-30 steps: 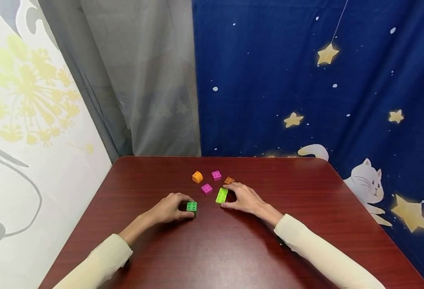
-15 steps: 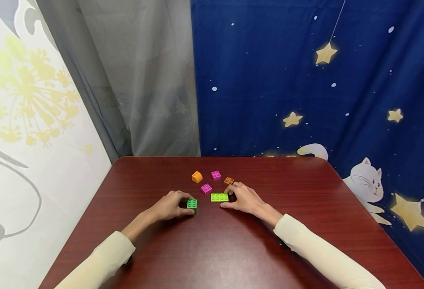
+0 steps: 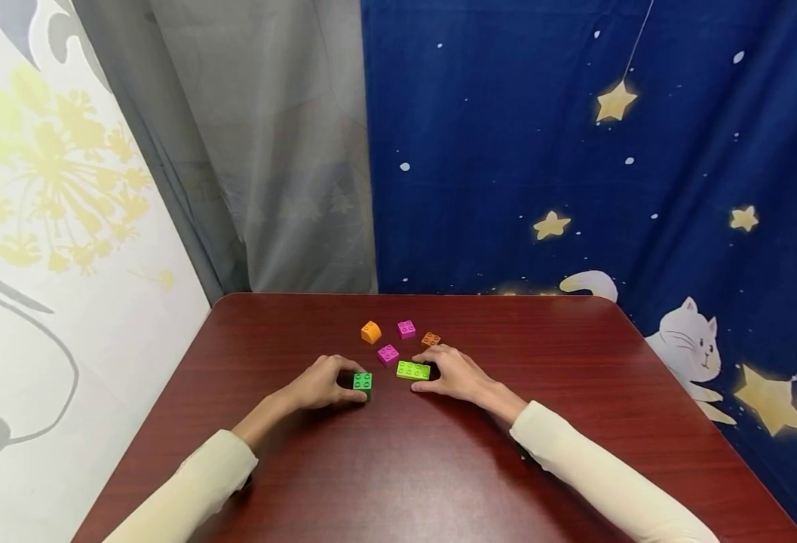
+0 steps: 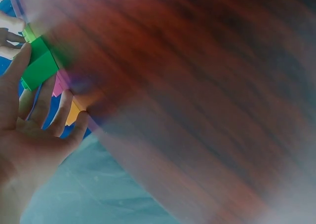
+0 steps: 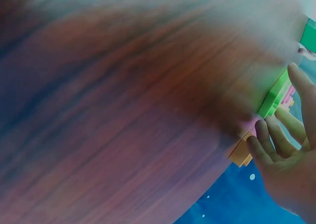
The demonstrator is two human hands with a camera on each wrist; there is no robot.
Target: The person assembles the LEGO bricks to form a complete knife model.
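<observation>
My left hand holds a green toy building brick between thumb and fingers; in the left wrist view the thumb lies against one side of that green brick. My right hand is around the right end of a flat lime-green building brick, thumb on the near side and fingertips on the far side. From the right wrist, this lime brick shows between thumb and fingers. A small gap separates the two bricks. The lime brick lies with its long side across the table, studs up.
Beyond the hands lie two magenta bricks, an orange curved-top brick and a brown-orange brick, close to the right fingers. The dark red table ends at a rear edge before grey and blue curtains.
The lime brick has turned from pointing away to lying crosswise. My right fingers have shifted to its far side. My left hand and the green brick have moved slightly forward.
</observation>
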